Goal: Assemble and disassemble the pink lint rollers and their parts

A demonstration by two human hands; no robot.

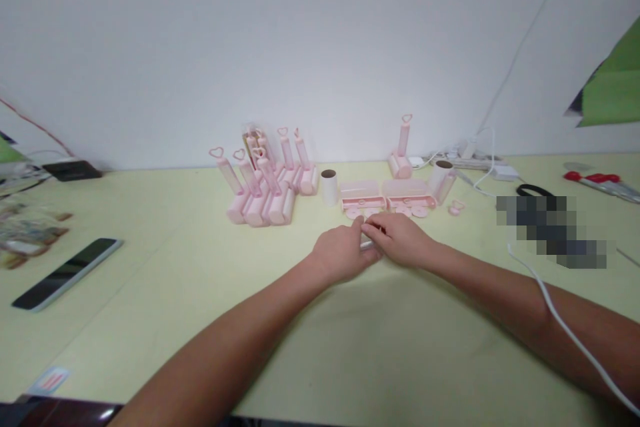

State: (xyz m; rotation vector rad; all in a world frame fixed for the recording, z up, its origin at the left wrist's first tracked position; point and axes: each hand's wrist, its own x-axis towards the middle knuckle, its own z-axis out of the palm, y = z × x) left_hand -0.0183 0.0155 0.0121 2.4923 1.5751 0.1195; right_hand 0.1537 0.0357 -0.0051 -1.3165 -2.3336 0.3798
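Note:
My left hand (341,252) and my right hand (403,237) meet over the middle of the table, fingers closed around a small pale piece (369,242). Fingers cover most of that piece, so its kind does not show. Just beyond them lie two opened pink cases (361,188) with clear lids and round pink discs in front. A white roll with a brown core (329,192) stands left of the cases. To their right are another white roll (440,177), a clear pink tube (447,188) and a small heart-topped pink part (455,209).
Several pink heart-handled rollers (257,208) stand at back left, one more pink roller (401,164) at back right. A phone (67,273) lies left, near plastic-bagged items (30,233). A white cable (555,313) crosses my right arm. Red-handled tools (597,178) lie far right.

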